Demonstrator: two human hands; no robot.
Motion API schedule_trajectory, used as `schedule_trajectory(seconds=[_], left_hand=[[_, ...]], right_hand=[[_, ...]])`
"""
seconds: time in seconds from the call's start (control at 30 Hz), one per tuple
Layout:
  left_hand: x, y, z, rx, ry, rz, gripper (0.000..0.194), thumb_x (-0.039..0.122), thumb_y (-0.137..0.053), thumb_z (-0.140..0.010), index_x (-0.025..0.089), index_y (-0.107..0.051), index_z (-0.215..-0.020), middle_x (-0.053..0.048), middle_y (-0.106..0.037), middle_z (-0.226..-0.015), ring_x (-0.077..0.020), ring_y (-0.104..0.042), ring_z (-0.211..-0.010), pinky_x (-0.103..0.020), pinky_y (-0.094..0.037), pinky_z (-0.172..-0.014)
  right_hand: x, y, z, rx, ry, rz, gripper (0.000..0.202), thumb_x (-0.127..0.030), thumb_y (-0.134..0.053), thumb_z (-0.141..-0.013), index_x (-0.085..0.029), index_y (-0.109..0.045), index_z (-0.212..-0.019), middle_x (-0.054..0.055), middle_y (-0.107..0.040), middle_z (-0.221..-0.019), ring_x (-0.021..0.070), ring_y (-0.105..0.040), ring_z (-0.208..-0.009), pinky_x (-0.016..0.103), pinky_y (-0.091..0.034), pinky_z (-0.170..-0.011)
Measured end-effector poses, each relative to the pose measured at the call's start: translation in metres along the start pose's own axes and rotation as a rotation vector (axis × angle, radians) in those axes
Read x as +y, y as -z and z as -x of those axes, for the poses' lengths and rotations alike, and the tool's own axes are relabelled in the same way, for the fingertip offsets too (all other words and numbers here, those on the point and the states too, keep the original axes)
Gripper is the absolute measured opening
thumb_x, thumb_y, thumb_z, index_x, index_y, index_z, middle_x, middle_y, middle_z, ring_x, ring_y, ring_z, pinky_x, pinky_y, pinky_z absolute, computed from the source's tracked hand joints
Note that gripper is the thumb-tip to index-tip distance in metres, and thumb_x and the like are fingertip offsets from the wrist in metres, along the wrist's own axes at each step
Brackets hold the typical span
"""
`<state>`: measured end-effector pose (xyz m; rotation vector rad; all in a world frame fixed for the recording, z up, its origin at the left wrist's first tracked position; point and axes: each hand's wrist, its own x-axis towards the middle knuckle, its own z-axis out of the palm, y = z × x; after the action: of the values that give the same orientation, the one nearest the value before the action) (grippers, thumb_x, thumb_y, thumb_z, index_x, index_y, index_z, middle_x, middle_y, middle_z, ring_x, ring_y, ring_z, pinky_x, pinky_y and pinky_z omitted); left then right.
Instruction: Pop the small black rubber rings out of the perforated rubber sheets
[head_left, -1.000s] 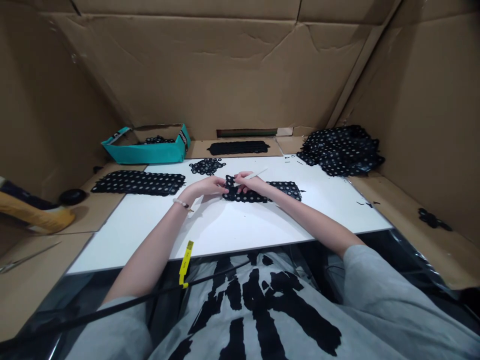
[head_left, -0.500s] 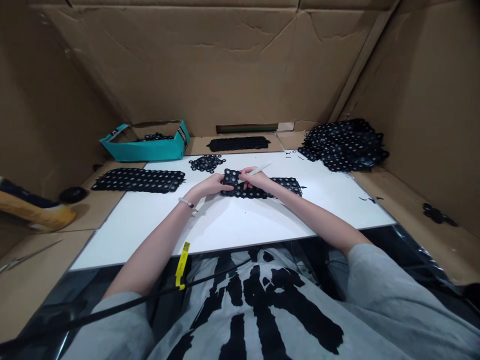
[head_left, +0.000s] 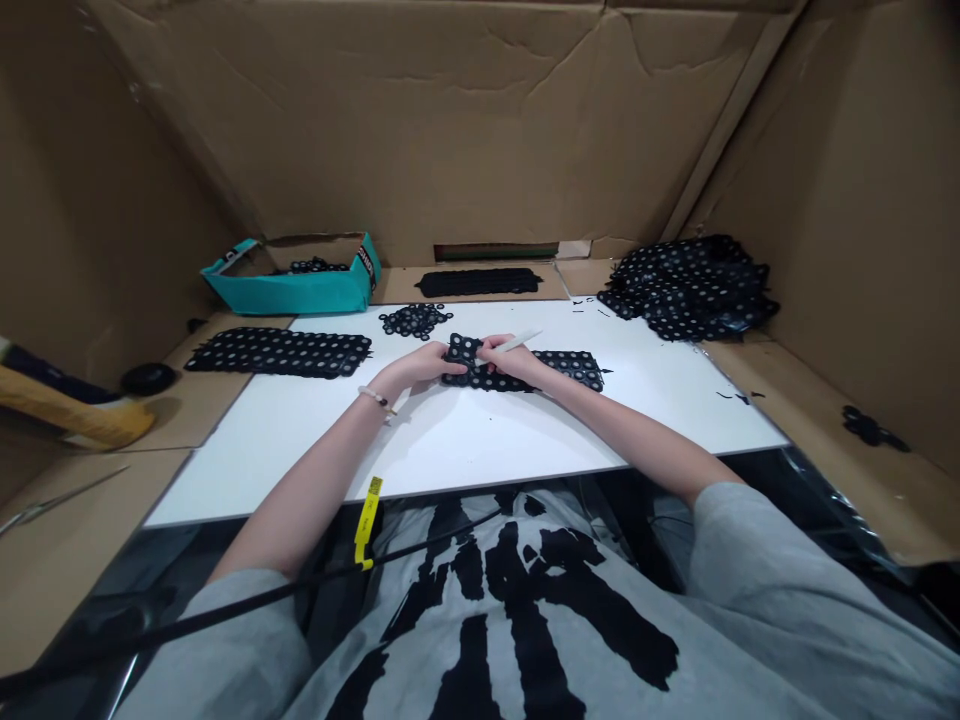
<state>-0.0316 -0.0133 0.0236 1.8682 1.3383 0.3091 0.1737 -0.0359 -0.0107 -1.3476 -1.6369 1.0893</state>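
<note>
A black sheet with rows of round pale holes [head_left: 577,368] lies on the white board [head_left: 480,450]. Its left end is pinched by my left hand [head_left: 429,362], where a folded or raised part of the sheet stands up. My right hand [head_left: 510,358] is closed around a slim white pen-like tool [head_left: 525,340]. The tool's lower tip points down at the sheet close to my left fingers; the fingers hide the exact contact. Behind my left hand sits a small heap of black rings [head_left: 416,320].
Another black holed sheet [head_left: 281,352] lies left, below a teal box [head_left: 292,292] with black pieces inside. A dark strip [head_left: 480,283] rests at the back, a pile of black sheets [head_left: 690,290] at the back right. Tweezers [head_left: 67,497] lie far left. Cardboard walls [head_left: 420,120] surround the board.
The whole view has shifted slightly upward. Both hands keep the same hold on the sheet and the white tool, with only a tiny movement.
</note>
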Motion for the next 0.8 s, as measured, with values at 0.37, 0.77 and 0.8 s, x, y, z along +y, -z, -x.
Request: schedule_trajectory(seconds=[0.37, 0.77, 0.8], left_hand=[[-0.008, -0.002, -0.006, -0.101, 0.077, 0.28, 0.045, 0.039, -0.092, -0.055, 0.019, -0.053, -0.066, 0.001, -0.052, -0.062, -0.0125, -0.044, -0.055, -0.026, -0.028, -0.049], [-0.003, 0.008, -0.004, -0.084, 0.051, 0.291, 0.04, 0.048, -0.081, -0.071, 0.019, -0.056, -0.06, -0.001, -0.054, -0.06, -0.014, -0.048, -0.055, -0.028, -0.035, -0.051], [-0.004, 0.008, -0.005, -0.077, 0.052, 0.289, 0.039, 0.047, -0.081, -0.071, 0.019, -0.057, -0.06, -0.001, -0.054, -0.059, -0.0143, -0.048, -0.055, -0.028, -0.034, -0.05]], right_hand=[[-0.002, -0.016, 0.008, 0.169, 0.288, 0.291, 0.017, -0.026, -0.053, -0.08, -0.022, -0.046, -0.064, 0.003, -0.061, -0.078, 0.0183, -0.056, -0.081, 0.031, -0.043, -0.08], [-0.011, 0.029, 0.004, 0.1, 0.542, 0.312, 0.027, -0.015, -0.043, -0.084, -0.018, -0.069, -0.091, 0.013, -0.067, -0.126, 0.0265, -0.058, -0.121, 0.041, -0.045, -0.103], [-0.01, 0.03, 0.005, 0.065, 0.624, 0.365, 0.029, -0.014, -0.044, -0.086, -0.019, -0.07, -0.096, 0.014, -0.065, -0.128, 0.0265, -0.058, -0.122, 0.042, -0.046, -0.103]])
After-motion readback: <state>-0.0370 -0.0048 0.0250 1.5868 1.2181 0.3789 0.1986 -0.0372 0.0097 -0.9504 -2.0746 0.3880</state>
